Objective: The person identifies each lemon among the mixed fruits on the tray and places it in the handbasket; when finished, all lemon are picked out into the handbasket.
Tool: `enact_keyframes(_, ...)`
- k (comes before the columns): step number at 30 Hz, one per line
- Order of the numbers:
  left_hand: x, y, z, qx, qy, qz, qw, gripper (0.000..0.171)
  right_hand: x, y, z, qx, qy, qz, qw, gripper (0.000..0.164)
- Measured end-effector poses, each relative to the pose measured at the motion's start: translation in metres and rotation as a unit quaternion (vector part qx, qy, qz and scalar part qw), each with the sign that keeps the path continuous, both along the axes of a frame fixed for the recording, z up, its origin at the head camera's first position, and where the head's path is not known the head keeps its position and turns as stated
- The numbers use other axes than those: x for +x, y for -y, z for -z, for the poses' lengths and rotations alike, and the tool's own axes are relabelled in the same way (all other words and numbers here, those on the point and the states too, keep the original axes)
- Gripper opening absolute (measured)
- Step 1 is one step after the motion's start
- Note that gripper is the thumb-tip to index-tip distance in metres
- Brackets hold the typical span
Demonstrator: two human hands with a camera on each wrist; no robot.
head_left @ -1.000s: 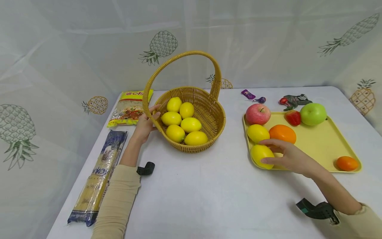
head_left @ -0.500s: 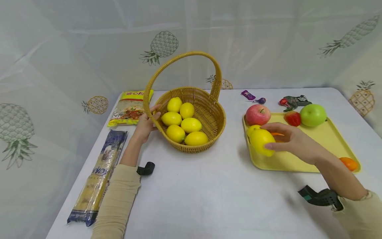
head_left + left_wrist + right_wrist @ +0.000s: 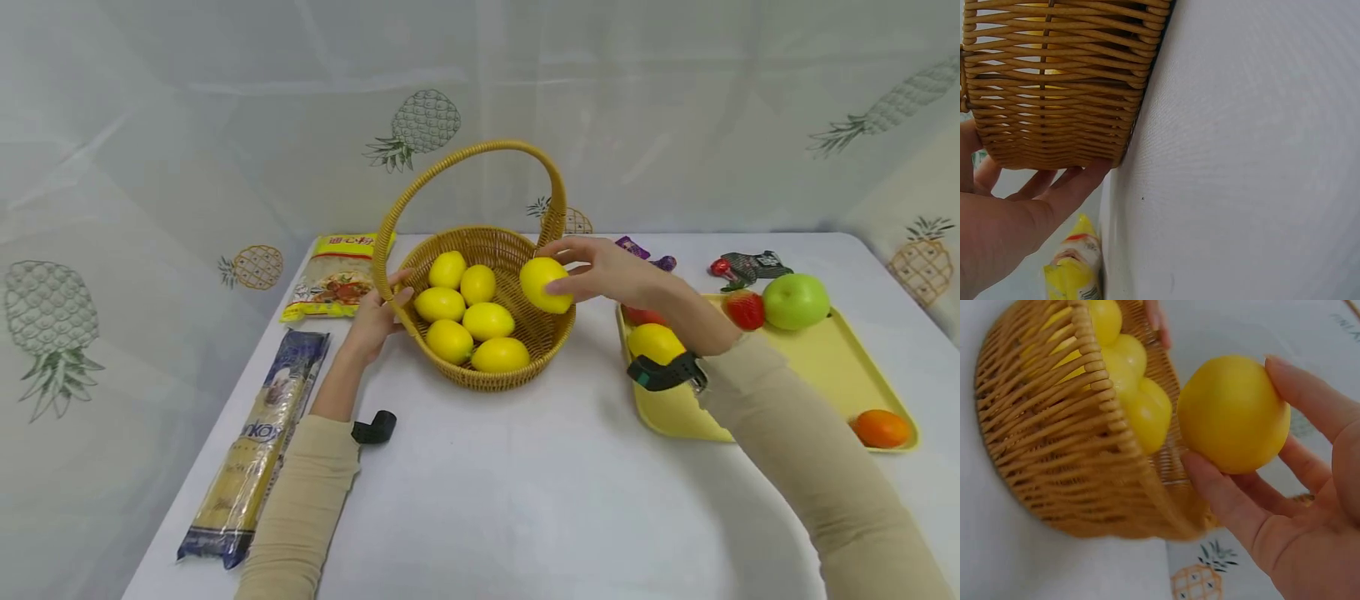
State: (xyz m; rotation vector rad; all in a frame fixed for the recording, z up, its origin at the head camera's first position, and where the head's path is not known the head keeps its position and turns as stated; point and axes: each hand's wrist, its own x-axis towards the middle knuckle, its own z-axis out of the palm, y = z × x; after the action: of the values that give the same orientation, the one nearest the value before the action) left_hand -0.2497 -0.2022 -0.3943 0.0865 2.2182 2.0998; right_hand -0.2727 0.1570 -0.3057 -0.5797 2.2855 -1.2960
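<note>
A lemon (image 3: 544, 284) is pinched between the thumb and fingers of my right hand (image 3: 609, 268), over the right side of the wicker basket (image 3: 487, 382). In the right wrist view the lemon (image 3: 1234, 414) is held beside the basket's rim (image 3: 1107, 394). Several other lemons (image 3: 487, 320) lie inside, towards the left and front. My left hand (image 3: 369, 327) grips the basket's left side by the foot of its tall arched handle (image 3: 480, 150). In the left wrist view its fingers (image 3: 1075, 190) reach along the woven wall (image 3: 1066, 119) down to the base.
A yellow tray (image 3: 847, 367) at right holds a green apple (image 3: 795, 302), a strawberry (image 3: 744, 309), a small orange fruit (image 3: 882, 428) and another lemon (image 3: 654, 342); my right arm covers part. Wrapped sweets (image 3: 750, 267) lie behind it. Pasta packs (image 3: 251, 450) line the left edge.
My right hand has lifted the lemon from the tray's near left corner and carried it left to the basket. My left hand keeps its hold on the basket.
</note>
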Motion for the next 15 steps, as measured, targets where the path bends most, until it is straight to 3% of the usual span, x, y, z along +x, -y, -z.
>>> enact_keyframes(8, 0.001, -0.004, 0.002, -0.003, -0.001, -0.001, 1.0000, 0.047, -0.032, 0.052, 0.026, 0.013, 0.053, 0.001, 0.999, 0.054)
enact_keyframes(15, 0.001, -0.002, 0.000, -0.012, -0.006, -0.008, 0.9999, 0.046, -0.043, 0.065, 0.028, 0.008, 0.101, 0.022, 0.995, 0.053)
